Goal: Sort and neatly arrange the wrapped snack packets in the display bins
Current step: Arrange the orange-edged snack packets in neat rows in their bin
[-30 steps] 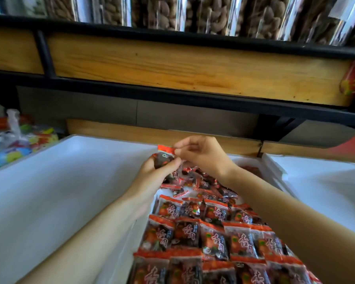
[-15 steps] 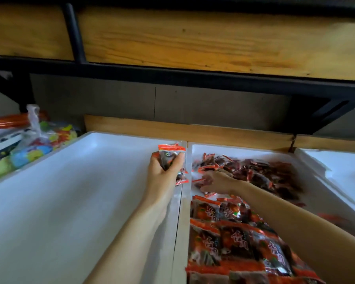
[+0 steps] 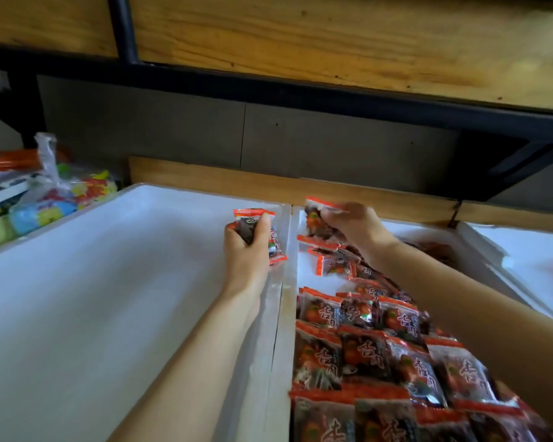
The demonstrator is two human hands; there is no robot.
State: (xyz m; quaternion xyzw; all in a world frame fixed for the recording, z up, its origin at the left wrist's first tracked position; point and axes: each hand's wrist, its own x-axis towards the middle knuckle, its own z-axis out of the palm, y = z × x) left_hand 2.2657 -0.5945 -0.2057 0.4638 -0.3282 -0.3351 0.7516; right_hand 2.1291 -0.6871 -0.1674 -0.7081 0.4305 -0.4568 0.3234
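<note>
Red-edged snack packets rowed in a white foam bin.
Your left hand grips a small stack; your right hand clutches a blurred bunch.

Bare, slim forearms with left hand and right hand

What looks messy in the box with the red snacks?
The loose packets at the far end of the bin lie tilted and overlapping, unlike the neat rows nearer us. The left hand holds a small stack and the right hand grips one more packet above that jumble.
</note>
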